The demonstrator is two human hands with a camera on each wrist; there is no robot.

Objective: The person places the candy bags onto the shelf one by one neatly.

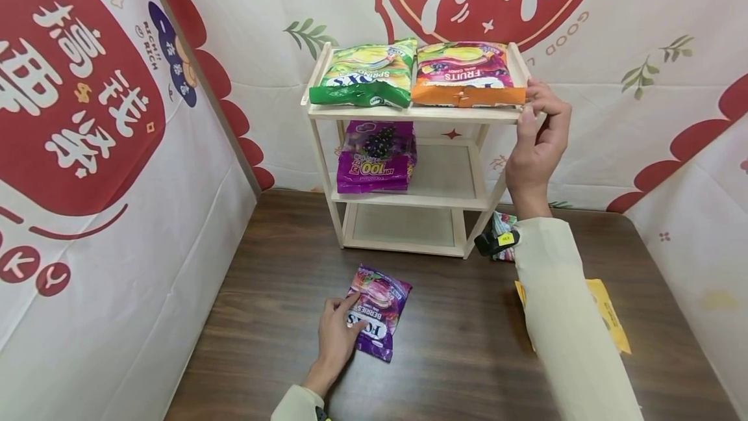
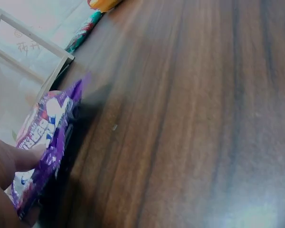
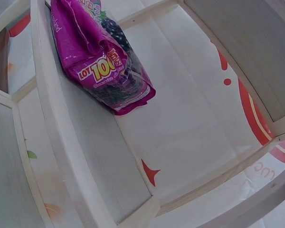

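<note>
My left hand pinches a purple bag of berry candy by its left side, low over the wooden table. In the left wrist view the thumb presses on the bag's printed face, and the lower edge is tilted off the tabletop. Up at the top right corner of a pale wooden three-tier shelf, my right hand grips the frame. Green-edged and orange-edged candy bags lie side by side on the top tier. A purple grape candy bag stands at the left of the middle tier.
Behind the shelf's right leg lies a small colourful packet. A yellow packet is partly hidden under my right sleeve. Printed white cloth walls off the back and sides of the brown table.
</note>
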